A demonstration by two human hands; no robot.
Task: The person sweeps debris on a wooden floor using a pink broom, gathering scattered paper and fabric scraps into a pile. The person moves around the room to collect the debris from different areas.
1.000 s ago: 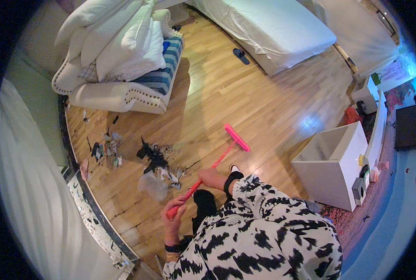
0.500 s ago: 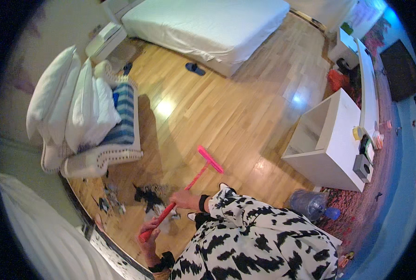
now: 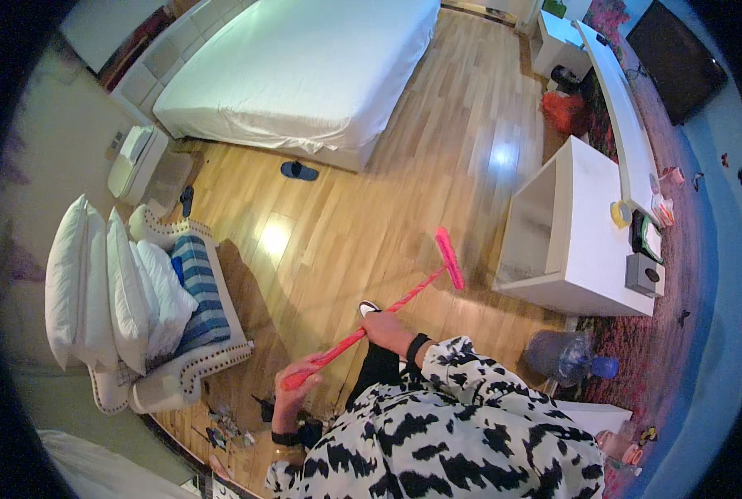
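A broom with a red patterned handle (image 3: pixel 413 293) and a narrow pink head (image 3: pixel 449 258) slants across the wooden floor, its head far right of my hands. My left hand (image 3: pixel 299 384) is wrapped round the end of the handle. Farther along, my right hand (image 3: pixel 388 331) grips the handle too. Beyond the right hand, the toe of my shoe (image 3: pixel 369 308) shows. Dark and pale litter (image 3: pixel 230 428) lies on the floor left of my left hand, partly hidden by my arm.
A white armchair (image 3: pixel 190 387) piled with pillows (image 3: pixel 88 291) stands left. To the right are an open-fronted white cabinet (image 3: pixel 591 224) and a clear water jug (image 3: pixel 558 353). A white-covered bed (image 3: pixel 296 91) is at the back, with a dark slipper (image 3: pixel 299 171) before it.
The broom head has swung to the right and slightly away, and both hands have moved right with the handle. The view has shifted too, and my right hand still grips the handle.
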